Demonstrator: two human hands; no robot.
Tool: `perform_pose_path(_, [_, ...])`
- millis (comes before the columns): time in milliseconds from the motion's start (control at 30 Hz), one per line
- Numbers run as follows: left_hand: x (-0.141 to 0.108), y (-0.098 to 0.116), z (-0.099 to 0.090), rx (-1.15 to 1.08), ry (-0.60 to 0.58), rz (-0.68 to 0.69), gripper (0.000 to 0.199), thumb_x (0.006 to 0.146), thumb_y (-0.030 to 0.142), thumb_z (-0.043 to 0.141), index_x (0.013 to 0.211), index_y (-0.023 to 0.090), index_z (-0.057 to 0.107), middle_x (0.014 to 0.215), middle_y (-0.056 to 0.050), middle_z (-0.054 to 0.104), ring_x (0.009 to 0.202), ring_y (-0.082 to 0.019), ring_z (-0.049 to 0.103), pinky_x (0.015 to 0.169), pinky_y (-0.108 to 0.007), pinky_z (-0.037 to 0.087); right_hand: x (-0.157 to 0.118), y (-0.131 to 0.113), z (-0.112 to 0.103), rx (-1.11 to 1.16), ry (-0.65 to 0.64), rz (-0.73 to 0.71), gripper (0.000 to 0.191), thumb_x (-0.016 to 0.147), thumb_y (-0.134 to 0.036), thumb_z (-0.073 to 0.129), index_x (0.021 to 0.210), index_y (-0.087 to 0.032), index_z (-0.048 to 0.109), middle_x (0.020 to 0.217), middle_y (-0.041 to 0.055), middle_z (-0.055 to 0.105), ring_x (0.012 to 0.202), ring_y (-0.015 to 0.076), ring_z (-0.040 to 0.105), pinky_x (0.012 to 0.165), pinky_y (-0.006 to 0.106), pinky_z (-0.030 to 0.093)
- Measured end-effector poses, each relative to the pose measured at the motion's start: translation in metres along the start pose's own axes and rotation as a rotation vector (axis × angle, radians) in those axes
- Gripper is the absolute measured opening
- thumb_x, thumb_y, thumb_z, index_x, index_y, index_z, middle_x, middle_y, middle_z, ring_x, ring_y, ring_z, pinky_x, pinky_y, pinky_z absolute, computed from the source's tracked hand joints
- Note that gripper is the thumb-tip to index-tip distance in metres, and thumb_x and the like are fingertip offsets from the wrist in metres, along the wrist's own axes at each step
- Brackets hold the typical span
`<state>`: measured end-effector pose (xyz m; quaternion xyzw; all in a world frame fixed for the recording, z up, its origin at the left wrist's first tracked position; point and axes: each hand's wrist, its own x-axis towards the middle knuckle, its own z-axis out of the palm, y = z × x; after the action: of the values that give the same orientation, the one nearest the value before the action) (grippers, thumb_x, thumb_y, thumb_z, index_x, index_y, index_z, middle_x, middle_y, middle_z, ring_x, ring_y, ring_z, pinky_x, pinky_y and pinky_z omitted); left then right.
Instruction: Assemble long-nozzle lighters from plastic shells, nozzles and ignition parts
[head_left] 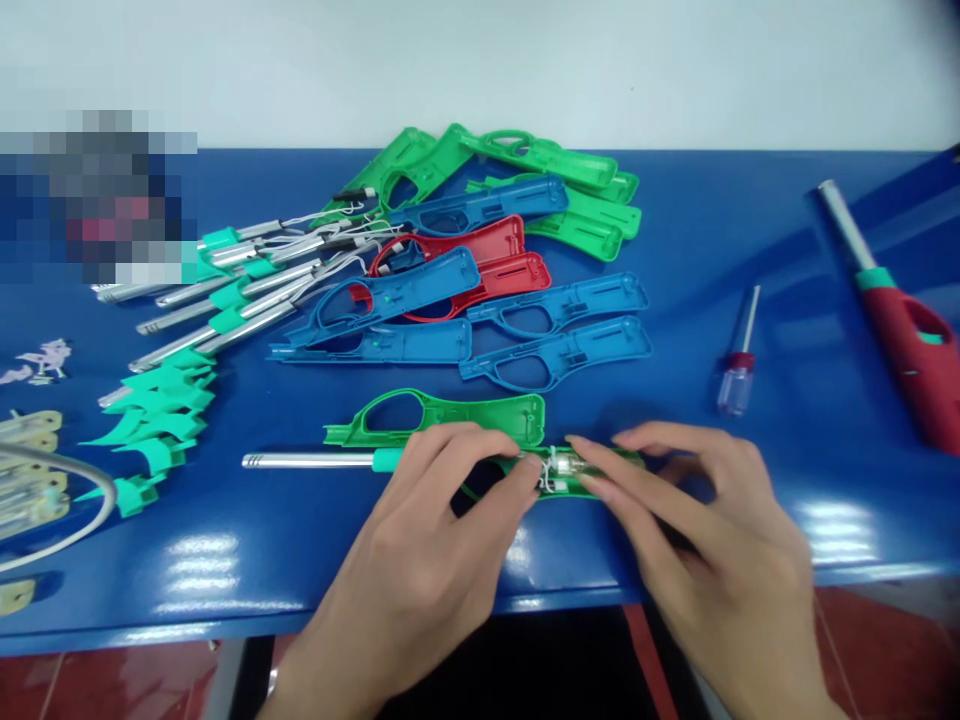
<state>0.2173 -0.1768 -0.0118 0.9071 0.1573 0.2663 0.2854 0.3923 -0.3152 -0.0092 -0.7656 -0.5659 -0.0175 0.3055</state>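
A green lighter shell half (pixel 574 487) lies on the blue table with its inner side up. From its left end runs a silver tube (pixel 311 460) with a teal collar (pixel 387 459). My left hand (pixel 442 530) is closed, thumb and forefinger pinched by a white wire (pixel 550 473); what lies between the tips is too small to make out. My right hand (pixel 697 530) grips a clear lighter fuel tank (pixel 568 463) seated in the shell, its fingers covering much of it. Just behind, another green shell half (pixel 487 415) lies partly hidden by my left hand.
Blue shell halves (pixel 570 300), red ones (pixel 487 280) and green ones (pixel 585 220) are piled behind. Wired silver tubes (pixel 247 270), teal triggers (pixel 169 420) and clear tanks (pixel 30 480) lie left. To the right are a screwdriver (pixel 739 370) and a red lighter (pixel 904 340).
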Motion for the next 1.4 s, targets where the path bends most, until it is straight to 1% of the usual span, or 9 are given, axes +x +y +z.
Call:
perform_pose_path(167, [0.000, -0.001, -0.001, 0.042, -0.057, 0.008, 0.042, 0.095, -0.009, 0.064, 0.131, 0.012, 0.071, 0.124, -0.010, 0.064, 0.114, -0.022, 0.060, 0.103, -0.039, 0.049, 0.000, 0.000, -0.002, -0.002, -0.021, -0.014, 0.034, 0.105, -0.007, 0.064, 0.132, -0.024, 0.074, 0.116, 0.0040, 0.062, 0.097, 0.0146, 0.055, 0.086, 0.029, 0.047])
perform_pose_path(300, [0.001, -0.001, -0.001, 0.056, -0.092, 0.020, 0.043, 0.096, -0.011, 0.059, 0.129, 0.014, 0.071, 0.127, -0.011, 0.061, 0.115, -0.024, 0.059, 0.099, -0.040, 0.047, 0.001, 0.001, -0.002, 0.011, -0.025, -0.014, 0.035, 0.105, -0.006, 0.062, 0.133, -0.025, 0.073, 0.117, 0.0037, 0.062, 0.098, 0.0147, 0.055, 0.086, 0.029, 0.048])
perform_pose_path(467, [0.003, -0.001, -0.001, 0.072, -0.126, 0.033, 0.044, 0.094, -0.013, 0.058, 0.127, 0.013, 0.070, 0.127, -0.012, 0.061, 0.116, -0.025, 0.058, 0.100, -0.042, 0.046, 0.000, 0.001, -0.001, 0.021, -0.019, 0.005, 0.032, 0.107, -0.010, 0.062, 0.133, -0.026, 0.072, 0.116, 0.0030, 0.063, 0.102, 0.0150, 0.058, 0.087, 0.029, 0.049])
perform_pose_path(600, [0.002, -0.001, -0.002, 0.069, -0.139, 0.026, 0.043, 0.095, -0.011, 0.058, 0.129, 0.013, 0.070, 0.127, -0.011, 0.060, 0.116, -0.024, 0.057, 0.100, -0.041, 0.046, 0.001, 0.000, 0.000, 0.043, -0.015, 0.042, 0.021, 0.108, -0.013, 0.063, 0.122, -0.024, 0.074, 0.114, 0.0030, 0.067, 0.106, 0.0154, 0.062, 0.092, 0.030, 0.050])
perform_pose_path(733, [0.002, -0.002, -0.001, 0.067, -0.131, 0.030, 0.040, 0.098, -0.009, 0.057, 0.127, 0.013, 0.072, 0.125, -0.010, 0.060, 0.116, -0.023, 0.057, 0.101, -0.039, 0.045, 0.000, 0.000, 0.001, 0.064, -0.003, 0.058, 0.018, 0.107, -0.012, 0.064, 0.115, -0.024, 0.076, 0.111, 0.0026, 0.068, 0.105, 0.0144, 0.063, 0.093, 0.029, 0.051])
perform_pose_path(867, [0.003, -0.002, -0.001, 0.078, -0.109, 0.041, 0.035, 0.100, -0.006, 0.056, 0.124, 0.012, 0.074, 0.122, -0.010, 0.063, 0.114, -0.022, 0.057, 0.100, -0.039, 0.047, -0.003, -0.002, -0.001, 0.073, 0.024, 0.040, 0.023, 0.104, -0.009, 0.068, 0.119, -0.023, 0.077, 0.120, 0.0041, 0.069, 0.106, 0.0144, 0.063, 0.092, 0.030, 0.052])
perform_pose_path(1000, [0.005, 0.002, -0.004, 0.106, -0.100, 0.045, 0.032, 0.103, -0.002, 0.054, 0.122, 0.013, 0.076, 0.121, -0.011, 0.067, 0.113, -0.022, 0.059, 0.099, -0.039, 0.049, -0.008, -0.005, -0.002, 0.045, 0.033, -0.001, 0.028, 0.101, -0.010, 0.073, 0.128, -0.019, 0.076, 0.127, 0.0080, 0.070, 0.110, 0.0175, 0.062, 0.096, 0.035, 0.051])
perform_pose_path(1200, [0.009, 0.005, -0.004, 0.107, -0.064, 0.021, 0.032, 0.104, -0.002, 0.054, 0.111, 0.016, 0.080, 0.115, -0.006, 0.072, 0.109, -0.016, 0.063, 0.097, -0.031, 0.047, -0.011, -0.004, 0.001, 0.031, 0.053, -0.015, 0.031, 0.098, -0.006, 0.075, 0.127, -0.018, 0.077, 0.126, 0.0091, 0.071, 0.110, 0.0188, 0.063, 0.091, 0.036, 0.053])
perform_pose_path(1400, [0.008, 0.001, -0.001, 0.140, -0.082, 0.077, 0.029, 0.102, -0.001, 0.056, 0.111, 0.015, 0.078, 0.118, -0.011, 0.071, 0.110, -0.023, 0.064, 0.094, -0.040, 0.048, -0.011, -0.003, 0.002, 0.047, 0.057, -0.020, 0.035, 0.096, -0.003, 0.076, 0.127, -0.017, 0.076, 0.125, 0.0092, 0.071, 0.109, 0.0204, 0.064, 0.091, 0.039, 0.053])
